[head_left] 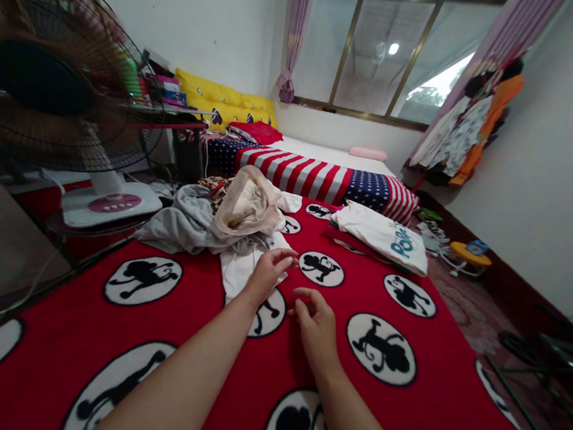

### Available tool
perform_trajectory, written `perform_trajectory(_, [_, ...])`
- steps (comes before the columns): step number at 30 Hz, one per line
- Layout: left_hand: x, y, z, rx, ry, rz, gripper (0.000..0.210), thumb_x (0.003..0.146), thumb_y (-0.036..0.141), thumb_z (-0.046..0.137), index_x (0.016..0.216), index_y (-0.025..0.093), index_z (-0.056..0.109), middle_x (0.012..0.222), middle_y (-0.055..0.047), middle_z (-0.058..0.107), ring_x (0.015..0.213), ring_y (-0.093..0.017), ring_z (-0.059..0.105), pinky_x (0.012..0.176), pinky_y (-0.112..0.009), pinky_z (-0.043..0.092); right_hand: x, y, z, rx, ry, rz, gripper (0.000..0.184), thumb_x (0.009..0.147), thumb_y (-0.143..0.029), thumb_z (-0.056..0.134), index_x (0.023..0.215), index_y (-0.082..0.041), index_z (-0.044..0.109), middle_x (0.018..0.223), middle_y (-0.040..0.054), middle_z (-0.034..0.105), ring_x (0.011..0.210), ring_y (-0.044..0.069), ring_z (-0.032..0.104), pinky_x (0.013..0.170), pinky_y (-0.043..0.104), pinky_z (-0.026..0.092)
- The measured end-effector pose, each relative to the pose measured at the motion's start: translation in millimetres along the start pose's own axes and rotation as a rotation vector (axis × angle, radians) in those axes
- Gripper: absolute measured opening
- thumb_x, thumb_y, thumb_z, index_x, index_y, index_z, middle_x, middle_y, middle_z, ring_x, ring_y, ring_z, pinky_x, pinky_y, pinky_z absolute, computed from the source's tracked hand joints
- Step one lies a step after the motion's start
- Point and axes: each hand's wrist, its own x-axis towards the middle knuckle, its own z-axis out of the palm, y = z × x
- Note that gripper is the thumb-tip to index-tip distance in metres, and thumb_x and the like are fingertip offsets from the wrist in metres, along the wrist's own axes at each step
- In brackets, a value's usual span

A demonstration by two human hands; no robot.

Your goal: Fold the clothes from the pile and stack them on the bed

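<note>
We note both hands above the red blanket (197, 314), apart from each other, fingers loosely curled, with nothing visibly gripped. The left hand (270, 272) is over the edge of a white garment (236, 269); whether it touches the cloth we cannot tell. The right hand (315, 318) is nearer the body, beside bare blanket; its half-bent fingers suggest to us a relaxed pose rather than a grasp. Beyond the left hand sits a loose heap, a grey garment (186, 213) and a beige garment (247, 205), rumpled, probably because nothing there is folded. Beyond the right hand, well apart from the heap, a lettered white shirt (365, 228) lies flat on other cloth, likely so that its folds keep. The fan (40, 80) stands off to the left of both hands, raised beside the blanket, presumably for airflow across it.
</note>
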Motion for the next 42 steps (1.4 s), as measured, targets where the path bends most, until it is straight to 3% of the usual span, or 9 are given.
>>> perform_trajectory(13, [2, 0, 1.5, 0.054, -0.001, -0.012, 0.023, 0.07, 0.024, 0.066, 0.091, 0.014, 0.069, 0.083, -0.007, 0.073, 0.079, -0.017, 0.068, 0.058, -0.019, 0.048, 0, 4, -1, 0.001, -0.01, -0.013, 0.019, 0.082, -0.027, 0.052, 0.097, -0.018, 0.062, 0.086, 0.0056, 0.068, 0.068, 0.018, 0.066, 0.065, 0.031, 0.053])
perform_trajectory(23, [3, -7, 3.1, 0.286, -0.04, 0.091, 0.018, 0.076, 0.015, 0.057, 0.088, 0.015, 0.07, 0.084, -0.007, 0.072, 0.078, -0.019, 0.069, 0.073, -0.029, 0.054, -3, -1, -4, 0.068, -0.079, 0.0, 0.016, 0.083, -0.026, 0.055, 0.095, -0.02, 0.064, 0.09, 0.0052, 0.068, 0.076, 0.019, 0.065, 0.071, 0.032, 0.055])
perform_trajectory(25, [1, 5, 2.2, 0.453, 0.055, 0.254, 0.02, 0.08, 0.013, 0.053, 0.089, 0.017, 0.07, 0.086, -0.007, 0.071, 0.084, -0.02, 0.068, 0.08, -0.032, 0.053, -4, -2, -5, 0.073, -0.087, 0.009, 0.015, 0.083, -0.026, 0.055, 0.094, -0.02, 0.065, 0.089, 0.0048, 0.067, 0.075, 0.019, 0.064, 0.07, 0.032, 0.054])
perform_trajectory(30, [3, 56, -20.6, 0.901, 0.606, 0.777, 0.042, 0.078, 0.011, 0.058, 0.12, 0.019, 0.061, 0.141, -0.012, 0.047, 0.136, -0.028, 0.038, 0.116, -0.043, 0.024, -5, -5, -5, 0.034, -0.106, -0.012, 0.013, 0.082, -0.023, 0.054, 0.089, -0.021, 0.066, 0.086, 0.0038, 0.066, 0.076, 0.019, 0.063, 0.07, 0.031, 0.052])
perform_trajectory(32, [7, 68, -39.1, 0.984, 0.729, 0.748, 0.068, 0.072, 0.012, 0.066, 0.137, 0.016, 0.046, 0.149, -0.017, 0.036, 0.137, -0.03, 0.035, 0.115, -0.045, 0.026, -6, -6, -6, 0.021, -0.113, -0.027, 0.013, 0.082, -0.022, 0.054, 0.087, -0.021, 0.066, 0.086, 0.0035, 0.066, 0.077, 0.019, 0.063, 0.07, 0.031, 0.051])
perform_trajectory(34, [13, 71, -58.7, 1.002, 0.742, 0.599, 0.084, 0.068, 0.014, 0.069, 0.145, 0.014, 0.035, 0.14, -0.02, 0.047, 0.12, -0.03, 0.054, 0.105, -0.043, 0.04, -7, -7, -6, 0.022, -0.111, -0.034, 0.013, 0.082, -0.022, 0.054, 0.086, -0.021, 0.066, 0.084, 0.0032, 0.066, 0.076, 0.019, 0.063, 0.069, 0.03, 0.051])
perform_trajectory(37, [20, 65, -75.5, 1.002, 0.654, 0.378, 0.059, 0.073, 0.016, 0.063, 0.131, 0.012, 0.054, 0.101, -0.013, 0.071, 0.083, -0.023, 0.068, 0.085, -0.037, 0.051, -8, -8, -5, 0.044, -0.103, -0.024, 0.012, 0.081, -0.023, 0.056, 0.085, -0.021, 0.067, 0.084, 0.0033, 0.066, 0.076, 0.019, 0.063, 0.069, 0.03, 0.051])
perform_trajectory(39, [21, 62, -68.2, 0.959, 0.583, 0.322, 0.033, 0.074, 0.016, 0.061, 0.106, 0.012, 0.07, 0.089, -0.011, 0.073, 0.077, -0.023, 0.068, 0.08, -0.035, 0.052, -8, -9, -5, 0.095, -0.085, 0.013, 0.012, 0.08, -0.026, 0.06, 0.086, -0.02, 0.068, 0.083, 0.0036, 0.067, 0.074, 0.018, 0.063, 0.068, 0.03, 0.051])
perform_trajectory(42, [10, 61, -24.7, 0.744, 0.374, 0.301, 0.019, 0.072, 0.015, 0.064, 0.087, 0.013, 0.075, 0.085, -0.011, 0.075, 0.075, -0.024, 0.069, 0.073, -0.032, 0.053, -4, -16, -10, 0.29, -0.003, 0.105, 0.027, 0.078, -0.036, 0.067, 0.099, -0.02, 0.066, 0.095, 0.006, 0.069, 0.072, 0.017, 0.065, 0.06, 0.026, 0.051])
